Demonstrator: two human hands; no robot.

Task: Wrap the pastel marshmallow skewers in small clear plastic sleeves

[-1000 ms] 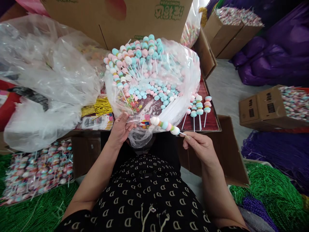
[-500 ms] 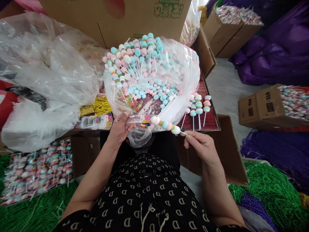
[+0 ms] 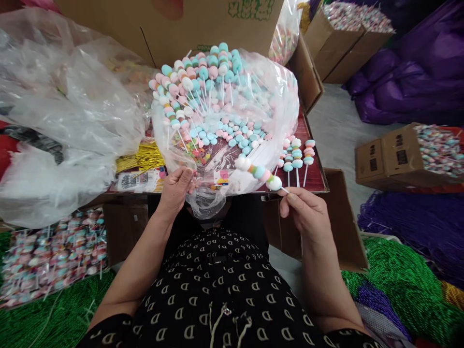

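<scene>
Between the fingertips of my right hand point(image 3: 304, 210) is the stick of a candy skewer point(image 3: 259, 172), its white, blue, pink and green pieces pointing up and left. My left hand point(image 3: 176, 189) pinches one end of a small clear wrapper point(image 3: 220, 177) with a colourful printed end. A gap separates the wrapper from the skewer. Behind them, an open plastic bag point(image 3: 282, 92) holds loose pink and blue candies point(image 3: 239, 133) and many finished skewers point(image 3: 213, 67). Several more skewers point(image 3: 297, 154) lie on the dark red table point(image 3: 315, 179) at the right.
Gold twist ties point(image 3: 141, 157) and printed wrappers point(image 3: 139, 181) lie left of the bag. A large clear plastic bag point(image 3: 72, 111) covers the left side. Wrapped skewers point(image 3: 58, 253) fill the lower left. Cartons point(image 3: 387, 154) and green cords point(image 3: 406, 280) are at the right.
The skewer has moved up and right, away from the wrapper in my left hand; its tip was at the wrapper's printed end before. The view has shifted slightly.
</scene>
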